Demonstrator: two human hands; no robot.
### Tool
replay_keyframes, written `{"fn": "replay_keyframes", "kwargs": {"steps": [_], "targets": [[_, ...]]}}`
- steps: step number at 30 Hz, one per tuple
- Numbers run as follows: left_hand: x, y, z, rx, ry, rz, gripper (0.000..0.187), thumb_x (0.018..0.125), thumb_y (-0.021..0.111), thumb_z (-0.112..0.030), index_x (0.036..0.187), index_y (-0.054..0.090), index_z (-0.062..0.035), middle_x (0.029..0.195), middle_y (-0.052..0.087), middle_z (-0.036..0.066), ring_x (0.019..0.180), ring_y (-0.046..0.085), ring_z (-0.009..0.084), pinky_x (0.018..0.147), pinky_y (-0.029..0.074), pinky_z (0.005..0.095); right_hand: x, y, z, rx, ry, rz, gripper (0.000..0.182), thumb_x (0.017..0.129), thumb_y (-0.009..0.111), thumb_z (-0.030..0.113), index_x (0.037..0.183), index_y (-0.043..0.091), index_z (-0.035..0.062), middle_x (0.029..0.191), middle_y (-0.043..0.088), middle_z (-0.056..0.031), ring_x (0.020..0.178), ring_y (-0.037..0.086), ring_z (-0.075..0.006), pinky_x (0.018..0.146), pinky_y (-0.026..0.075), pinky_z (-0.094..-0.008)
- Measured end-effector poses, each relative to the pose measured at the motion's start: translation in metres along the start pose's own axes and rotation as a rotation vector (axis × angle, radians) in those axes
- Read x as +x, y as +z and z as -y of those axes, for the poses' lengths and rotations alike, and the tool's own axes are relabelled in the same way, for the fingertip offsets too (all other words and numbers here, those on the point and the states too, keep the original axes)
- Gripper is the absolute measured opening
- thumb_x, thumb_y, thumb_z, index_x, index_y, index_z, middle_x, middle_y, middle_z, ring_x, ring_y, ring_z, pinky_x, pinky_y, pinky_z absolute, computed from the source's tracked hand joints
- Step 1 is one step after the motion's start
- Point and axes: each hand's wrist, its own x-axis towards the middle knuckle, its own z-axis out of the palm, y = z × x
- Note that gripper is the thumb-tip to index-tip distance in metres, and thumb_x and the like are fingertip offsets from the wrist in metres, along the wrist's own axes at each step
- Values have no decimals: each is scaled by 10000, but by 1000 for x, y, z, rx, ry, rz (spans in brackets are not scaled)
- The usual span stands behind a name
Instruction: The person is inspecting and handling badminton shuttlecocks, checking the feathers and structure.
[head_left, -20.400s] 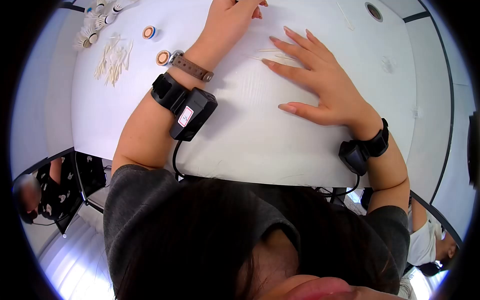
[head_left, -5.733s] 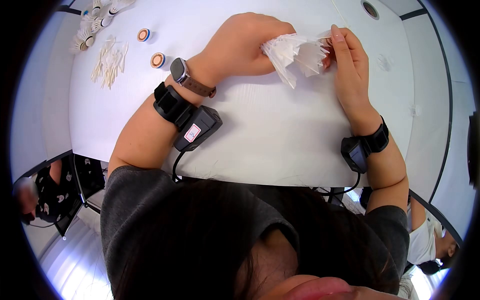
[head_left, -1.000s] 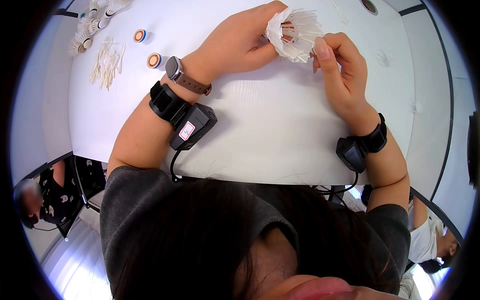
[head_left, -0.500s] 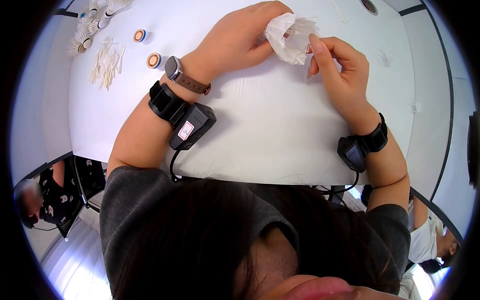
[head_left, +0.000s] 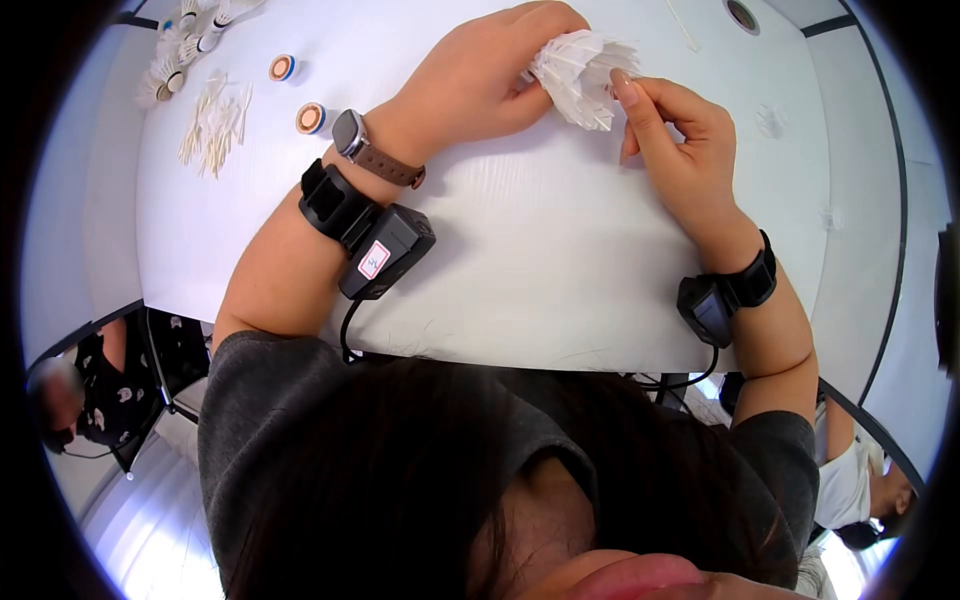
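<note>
My left hand (head_left: pixel 500 75) is closed around the narrow end of a white feather shuttlecock (head_left: pixel 580 80), whose open skirt points to the right. The cork end is hidden in my palm and fingers. At the skirt's right rim, the thumb and forefinger of my right hand (head_left: pixel 685 130) are pinched together on its edge. Whether they grip a single feather is too small to make out. Two small round pieces with tan faces and blue rims, one (head_left: pixel 283 67) farther off and one (head_left: pixel 311 118) nearer my watch, sit to the left of my left wrist.
A heap of thin pale sticks (head_left: pixel 215 125) lies on the white table (head_left: pixel 540 270) at left. Several shuttlecocks (head_left: pixel 165 72) are grouped at the upper left corner. A lone stick (head_left: pixel 684 25), a dark-centred ring (head_left: pixel 741 15) and a white scrap (head_left: pixel 770 120) are toward the right.
The shuttlecock has turned slightly in my left hand, so less of its inside shows. My right fingertips have shifted a little left along the rim.
</note>
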Motion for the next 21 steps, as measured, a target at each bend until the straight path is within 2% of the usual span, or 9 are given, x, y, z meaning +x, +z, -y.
{"fn": "replay_keyframes", "kwargs": {"steps": [7, 10, 13, 15, 16, 19, 20, 21], "targets": [[-1, -3, -1, -2, -24, 21, 320, 791, 617, -56, 1103, 549, -50, 963, 599, 150, 803, 603, 351, 702, 489, 401, 1, 2, -1, -8, 6, -14, 219, 993, 667, 186, 966, 755, -13, 621, 579, 11, 526, 500, -56, 479, 352, -224], [0, -2, 1, 32, -2, -8, 319, 789, 631, -69, 1098, 551, -50, 959, 606, 158, 804, 607, 356, 705, 490, 404, 1, 0, 2, -2, 29, 13, 197, 999, 654, 164, 974, 745, -9, 652, 601, 8, 553, 511, -51, 509, 367, -223], [1, 0, 3, 74, 13, -128, 319, 794, 662, -94, 1090, 555, -47, 943, 613, 166, 813, 612, 363, 710, 493, 410, 2, 0, 2, 43, -58, -1, 165, 973, 673, 165, 970, 730, 11, 736, 637, 7, 651, 557, -63, 606, 417, -239], [0, 2, 2, 84, 23, -265, 331, 794, 687, -115, 1091, 559, -43, 929, 617, 171, 823, 615, 371, 718, 495, 414, 2, -2, 3, 23, -154, 23, 149, 931, 704, 171, 963, 723, 27, 814, 666, -13, 750, 591, -112, 699, 447, -274], [-2, -1, 1, 132, -6, -277, 375, 812, 701, -106, 1146, 555, -22, 962, 648, 154, 866, 650, 323, 766, 513, 388, 3, -3, 4, 12, -201, 33, 148, 910, 719, 173, 960, 720, 35, 854, 681, -23, 799, 609, -137, 746, 462, -291], [-4, 6, 14, -152, -114, -460, 420, 827, 682, -61, 1215, 536, 11, 1036, 668, 138, 941, 662, 245, 833, 520, 352, 14, -11, -4, -206, -484, 221, 174, 849, 758, 188, 956, 724, 54, 994, 692, -63, 912, 611, -227, 815, 472, -340], [-7, 9, 17, -206, -202, -516, 441, 850, 653, -28, 1260, 506, 40, 1090, 665, 136, 1015, 640, 202, 882, 511, 333, 12, -12, -2, -223, -442, 307, 239, 827, 782, 216, 1012, 736, 71, 1163, 676, -120, 1093, 605, -305, 963, 463, -422], [-7, 9, 19, -151, -196, -545, 443, 853, 648, -28, 1266, 502, 42, 1088, 664, 135, 1020, 640, 205, 886, 511, 334, 9, -10, 0, -290, -447, 328, 269, 825, 784, 239, 1036, 739, 79, 1206, 662, -128, 1156, 583, -318, 1015, 428, -456]]}}
